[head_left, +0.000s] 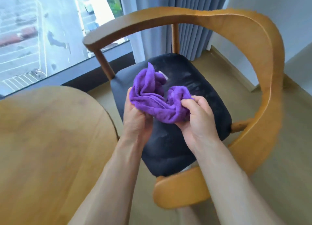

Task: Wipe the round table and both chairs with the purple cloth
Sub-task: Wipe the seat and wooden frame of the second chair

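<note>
The purple cloth [157, 98] is a plush, fuzzy microfibre piece, bunched into soft folds with one corner standing up in a peak and a small white tag showing at its far edge. It is held in the air between both hands, above the chair seat and not lying on it. The left hand [136, 116] cups the cloth's left side from below, thumb along its edge and fingers curled under the folds. The right hand [197, 116] closes on the right end of the cloth, its fingers folded into a loose fist that pinches a gathered lump of fabric. Both forearms are bare.

Below the cloth is the chair seat [177, 140], a dark, nearly black padded cushion with rounded corners and faint pale streaks on its surface. Around it curves the chair [263, 82], made of smooth honey-coloured wood, its backrest and armrests forming one continuous bent band on slim round legs. To the left, just beside the seat, lies the round table [50, 140], a pale wood-grain top with a curved edge. Beyond are a large window [42, 38] and pleated grey curtains [190, 3], over a light floor [290, 120].
</note>
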